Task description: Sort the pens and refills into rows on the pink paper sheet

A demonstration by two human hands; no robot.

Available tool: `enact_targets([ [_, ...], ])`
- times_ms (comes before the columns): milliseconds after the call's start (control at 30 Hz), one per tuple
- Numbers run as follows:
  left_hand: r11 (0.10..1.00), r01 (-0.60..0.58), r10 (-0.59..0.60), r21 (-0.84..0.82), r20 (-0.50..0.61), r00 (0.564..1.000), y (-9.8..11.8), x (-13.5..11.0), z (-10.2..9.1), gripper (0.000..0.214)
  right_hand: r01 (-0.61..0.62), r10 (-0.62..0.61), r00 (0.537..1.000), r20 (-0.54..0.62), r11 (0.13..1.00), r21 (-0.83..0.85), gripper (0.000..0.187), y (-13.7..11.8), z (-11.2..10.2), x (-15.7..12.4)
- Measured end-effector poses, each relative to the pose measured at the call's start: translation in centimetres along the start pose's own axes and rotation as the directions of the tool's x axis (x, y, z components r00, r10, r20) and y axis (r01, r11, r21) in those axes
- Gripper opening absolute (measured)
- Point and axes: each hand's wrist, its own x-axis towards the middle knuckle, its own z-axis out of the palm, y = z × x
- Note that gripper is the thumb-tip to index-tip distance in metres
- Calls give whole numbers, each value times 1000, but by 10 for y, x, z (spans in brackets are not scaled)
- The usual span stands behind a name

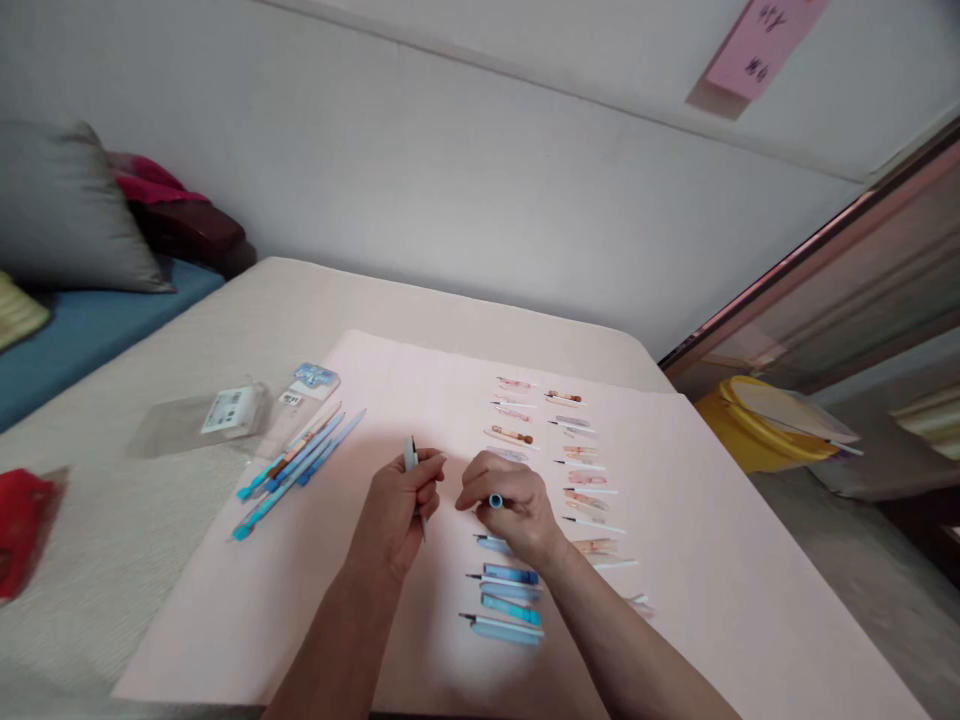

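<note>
My left hand (397,505) is closed round a thin grey pen part (410,458) that sticks up out of the fist. My right hand (506,505) is closed on a small blue cap or tip (495,500) held between fingers and thumb. The two hands are close together over a pale pink sheet (420,380). Just below the right hand lie several blue pen bodies with white refills (506,590). To its right run two columns of pink and brown pen parts (581,470) laid out in rows.
A bundle of blue pens (296,465) lies at the sheet's left edge beside clear plastic packaging (217,412). A red item (22,520) sits far left. A grey cushion (67,210) rests on a blue couch. A yellow tub (739,425) stands on the floor at right.
</note>
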Motion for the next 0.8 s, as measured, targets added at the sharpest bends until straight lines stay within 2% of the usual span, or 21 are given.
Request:
enact_targets([
  [200,1000,6,-6,-4,20,1000,0,0,-1,24,60,-60,998,20,998,-36,26,-14,3,-2],
  [300,1000,-3,3,2,21,1000,-1,0,-2,22,-9,2,999,-34,982,-191,32,-3,4,5],
  [433,999,-30,29,33,26,999,0,-1,-2,23,-163,132,987,-95,838,-521,38,20,5,14],
  [533,993,-75,74,91,8,997,0,0,-1,22,-166,156,985,-71,768,-619,38,29,6,14],
  [667,946,-147,162,289,-28,986,-1,0,-1,20,-139,146,988,-44,737,-662,37,28,8,14],
  [800,794,-202,250,573,-5,968,-3,-1,-2,17,-122,157,987,-19,680,-723,40,26,10,16],
])
